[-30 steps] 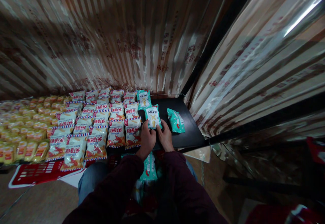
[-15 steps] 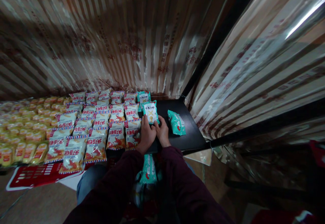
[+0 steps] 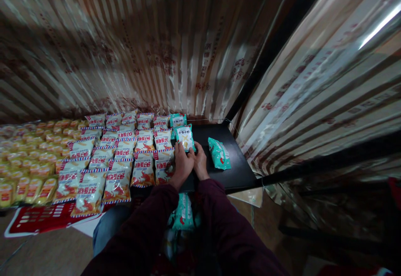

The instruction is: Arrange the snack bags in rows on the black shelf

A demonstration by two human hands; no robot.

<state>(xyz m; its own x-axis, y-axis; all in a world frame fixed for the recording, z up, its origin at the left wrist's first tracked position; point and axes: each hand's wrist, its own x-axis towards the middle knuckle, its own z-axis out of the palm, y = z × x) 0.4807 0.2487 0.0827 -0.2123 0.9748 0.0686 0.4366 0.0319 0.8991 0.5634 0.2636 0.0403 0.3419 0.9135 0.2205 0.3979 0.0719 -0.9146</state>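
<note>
Both my hands grip the lower end of one teal and white snack bag (image 3: 184, 136), printed side up, over the black shelf (image 3: 200, 132). My left hand (image 3: 182, 161) closes on its lower left side and my right hand (image 3: 199, 160) on its lower right corner. Just behind it lies another teal snack bag (image 3: 178, 120), partly covered. To the left, rows of white snack bags (image 3: 143, 168) with red lettering and striped edges lie close by. A third teal bag (image 3: 219, 154) rests on its side, to the right of my right hand.
Yellow packaged snacks (image 3: 31, 159) fill the left side of the shelf. A red basket (image 3: 34, 221) juts out below them. More teal bags (image 3: 184, 211) are below the shelf edge, between my forearms. Striped sheeting (image 3: 131, 50) hangs behind, and a dark post (image 3: 247, 94) stands at right.
The held bag has shifted slightly left, closer to the white bags. Both hands keep their hold, and the view has moved a little.
</note>
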